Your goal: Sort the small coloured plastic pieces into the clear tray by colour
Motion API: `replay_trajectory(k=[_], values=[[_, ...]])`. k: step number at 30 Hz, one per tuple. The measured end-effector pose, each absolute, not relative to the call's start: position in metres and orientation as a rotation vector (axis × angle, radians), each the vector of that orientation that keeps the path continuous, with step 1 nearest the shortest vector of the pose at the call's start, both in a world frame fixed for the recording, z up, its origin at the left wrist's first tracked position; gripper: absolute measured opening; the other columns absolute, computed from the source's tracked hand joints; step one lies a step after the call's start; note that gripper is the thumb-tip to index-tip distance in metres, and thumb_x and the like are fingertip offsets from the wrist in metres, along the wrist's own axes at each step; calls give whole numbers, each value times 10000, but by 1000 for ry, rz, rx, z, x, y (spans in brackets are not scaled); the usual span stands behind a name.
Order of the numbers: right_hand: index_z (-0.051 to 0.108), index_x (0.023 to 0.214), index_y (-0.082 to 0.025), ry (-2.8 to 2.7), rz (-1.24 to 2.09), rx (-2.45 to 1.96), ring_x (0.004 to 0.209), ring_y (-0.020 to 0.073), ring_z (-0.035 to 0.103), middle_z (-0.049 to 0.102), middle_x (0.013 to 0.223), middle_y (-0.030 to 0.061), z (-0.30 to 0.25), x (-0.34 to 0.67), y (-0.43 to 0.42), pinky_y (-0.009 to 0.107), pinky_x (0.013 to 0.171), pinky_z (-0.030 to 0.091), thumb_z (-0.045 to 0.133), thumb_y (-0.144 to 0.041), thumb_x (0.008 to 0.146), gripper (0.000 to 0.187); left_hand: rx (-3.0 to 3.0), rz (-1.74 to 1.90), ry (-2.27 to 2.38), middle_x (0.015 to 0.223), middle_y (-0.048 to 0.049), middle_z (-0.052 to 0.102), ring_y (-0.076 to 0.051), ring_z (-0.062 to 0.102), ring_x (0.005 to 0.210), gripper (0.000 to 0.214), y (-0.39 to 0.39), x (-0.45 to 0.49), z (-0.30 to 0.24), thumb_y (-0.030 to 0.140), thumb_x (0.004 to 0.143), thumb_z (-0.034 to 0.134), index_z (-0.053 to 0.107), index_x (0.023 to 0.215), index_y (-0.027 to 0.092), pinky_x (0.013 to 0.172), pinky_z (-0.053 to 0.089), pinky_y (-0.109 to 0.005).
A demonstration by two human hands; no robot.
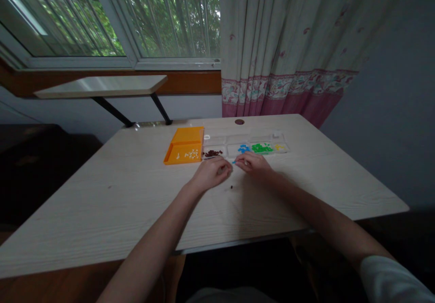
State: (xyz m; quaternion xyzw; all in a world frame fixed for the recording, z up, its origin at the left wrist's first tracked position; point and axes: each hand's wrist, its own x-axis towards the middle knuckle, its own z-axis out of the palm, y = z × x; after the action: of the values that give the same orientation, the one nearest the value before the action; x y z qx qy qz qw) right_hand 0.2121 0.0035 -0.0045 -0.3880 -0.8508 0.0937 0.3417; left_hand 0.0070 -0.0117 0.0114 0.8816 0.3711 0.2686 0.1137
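My right hand [253, 163] pinches a small blue piece [234, 162] between its fingertips, just in front of the clear divided tray [238, 139]. Close by on the left, my left hand [213, 172] is closed with its fingers curled; what it holds, if anything, is hidden. In the tray's front compartments lie dark brown pieces [213, 153], blue pieces [244, 148], green pieces [261, 148] and a few yellow pieces [279, 147]. An orange tray [186, 134] at the left has white pieces [192, 153] in its front part. A tiny dark piece [231, 187] lies on the table between my forearms.
The pale wooden table [136, 194] bears everything. A raised shelf [105, 86] on black legs stands at its back left. A round cable hole [239, 122] is near the back edge. Behind are a window [170, 21] and a curtain [272, 35].
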Motion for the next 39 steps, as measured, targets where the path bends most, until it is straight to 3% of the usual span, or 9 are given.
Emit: replay_trajectory(k=[5,10,13,18,26,34,39], values=[[632,882,-177,-1985,66,-987,626,121,513,611,770,48,6,224,8,235,629,415,460,-344,871,240,2512,413,998,583,11,545,-81,461,521,203,-15,10,13,318,774,538,614,681,155,514,328,-186],[644,873,-189,-1890,-5,-1055,613,130,509,602,722,41,11,232,11,258,634,433,466,-360,865,246,2500,300,924,581,26,543,-74,452,516,198,-17,11,11,337,720,591,590,643,155,519,323,-183],[647,865,-190,-1877,-15,-1043,623,134,514,601,716,42,12,232,11,263,641,436,463,-360,866,251,2497,312,905,607,18,565,-79,474,532,76,-16,11,10,213,695,564,615,681,159,534,338,-184],[644,856,-188,-1877,-32,-1038,596,130,495,598,712,44,13,231,10,257,620,427,462,-359,865,250,2499,345,906,656,7,592,-86,493,565,139,-14,11,11,123,642,527,640,714,162,551,359,-183],[628,848,-168,-1841,-8,-1121,564,114,482,585,713,40,10,233,13,246,606,417,481,-346,839,232,2502,366,898,686,0,596,-95,498,597,150,-13,11,9,120,637,544,645,739,163,565,374,-187],[650,920,-180,-1841,36,-1359,710,152,555,611,756,40,-7,243,36,264,674,421,493,-347,839,243,2482,544,1001,670,-3,573,-101,497,609,126,-13,13,9,145,705,533,640,769,166,572,375,-196],[656,903,-180,-2091,115,-1134,694,126,560,627,786,40,-10,233,26,231,666,423,502,-297,838,204,2472,757,1082,723,-19,576,-112,510,665,135,-12,12,8,173,756,512,631,821,165,601,382,-208]])
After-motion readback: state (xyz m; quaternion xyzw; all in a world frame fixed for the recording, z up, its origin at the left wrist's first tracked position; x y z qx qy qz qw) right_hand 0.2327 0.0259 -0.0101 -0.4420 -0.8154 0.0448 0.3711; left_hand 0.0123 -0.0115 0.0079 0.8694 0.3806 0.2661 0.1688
